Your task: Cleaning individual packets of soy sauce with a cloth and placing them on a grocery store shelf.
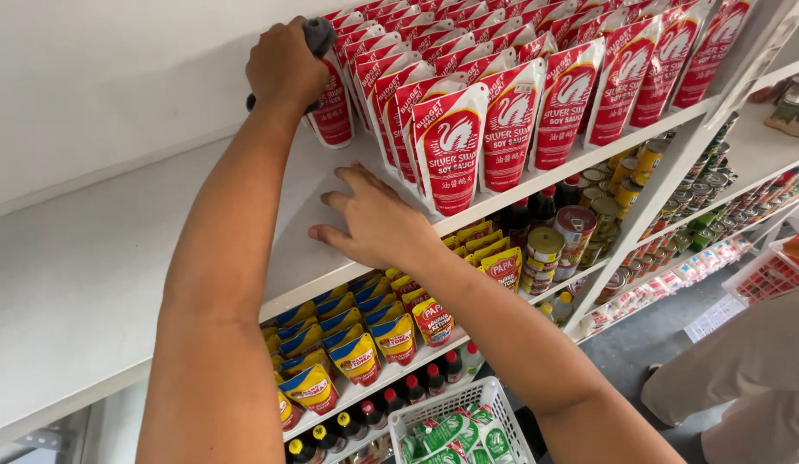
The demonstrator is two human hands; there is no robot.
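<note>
I see my left hand (287, 64) at eleven o'clock, fingers wrapped around a grey cloth (319, 34), I think, pressed against the end red-and-white sauce pouch (335, 107). My right hand (373, 223) lies flat at centre, fingers spread and holding nothing, on the white top shelf (90, 266), just beside the front pouch (451, 150) at one o'clock. Yellow-and-blue pouches (356, 352) stand below at six o'clock.

Under my right hand (378, 225): shelf board (90, 283), smooth matt white, painted look. Just past its fingertips: red-and-white pouches (451, 155), glossy plastic film. Gripped in my left hand (283, 69): grey cloth (319, 34), soft, matt. Well below my fingers: tins (545, 249), shiny metal lids; white basket (455, 408), plastic lattice.
</note>
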